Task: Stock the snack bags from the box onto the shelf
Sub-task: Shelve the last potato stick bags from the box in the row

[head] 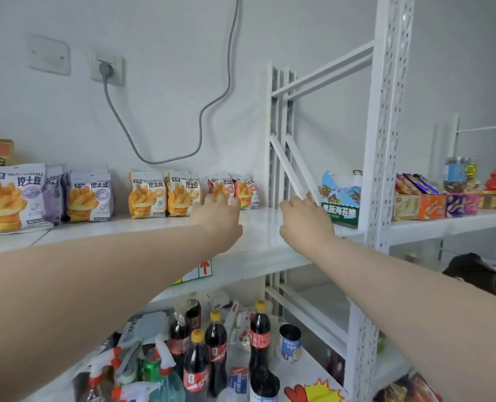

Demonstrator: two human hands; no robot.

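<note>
A row of snack bags stands along the back of the white shelf: purple bags at the left, orange bags in the middle, red bags at the right. My left hand reaches over the shelf, fingers straight, fingertips at the red bags. My right hand stretches out beside it, fingers straight, holding nothing, just left of a green seaweed snack box. The supply box is out of view.
A perforated white upright and diagonal braces stand at the shelf's right end. Beyond it, another shelf holds small snack boxes and a jar. Cola bottles and spray bottles crowd the lower shelf. A grey cable hangs on the wall.
</note>
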